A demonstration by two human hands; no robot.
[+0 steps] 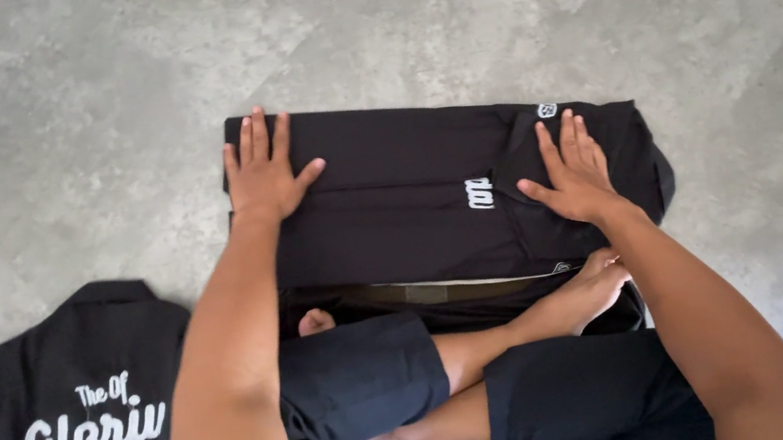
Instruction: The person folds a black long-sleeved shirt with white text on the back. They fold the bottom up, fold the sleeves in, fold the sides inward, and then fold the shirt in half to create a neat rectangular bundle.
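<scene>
A black garment (408, 188) with small white print lies folded into a wide rectangle on the grey floor in front of me. My left hand (261, 171) rests flat on its left end, fingers spread. Palm down, my right hand (573, 171) presses on the right part, near a folded-over sleeve or side. Neither hand grips anything. My crossed legs in dark shorts (391, 379) sit just below the garment, and one foot (594, 290) touches its near edge.
A second black garment (66, 409) with white lettering lies on the floor at the lower left, beside my left arm. An olive-coloured strip of cloth (430, 292) shows under the folded garment's near edge. Grey mottled floor (51, 122) surrounds everything.
</scene>
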